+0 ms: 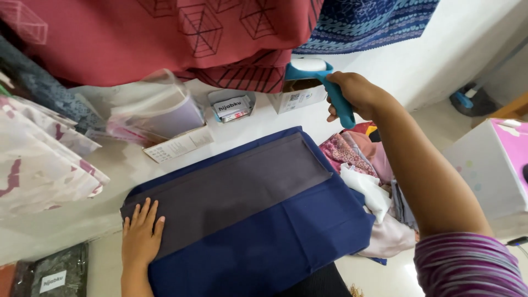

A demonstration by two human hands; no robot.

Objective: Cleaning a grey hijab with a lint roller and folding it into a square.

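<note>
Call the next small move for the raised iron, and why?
Probably lower the teal handheld iron in the right hand onto the grey cloth: the left hand lies flat on the cloth's near end, and the iron is off the fabric.

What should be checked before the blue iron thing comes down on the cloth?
1. Right hand grips the teal handheld steamer firmly: ok.
2. Grey cloth lies flat on the navy cloth: ok.
3. Left hand pins the grey cloth's end: ok.
4. Left hand's fingers out of the steamer's path: ok for now, they sit at the far end.
5. Steamer hot or switched on: cannot tell.
6. Pile of fabrics beside the navy cloth, touching its edge: not ok.
</note>
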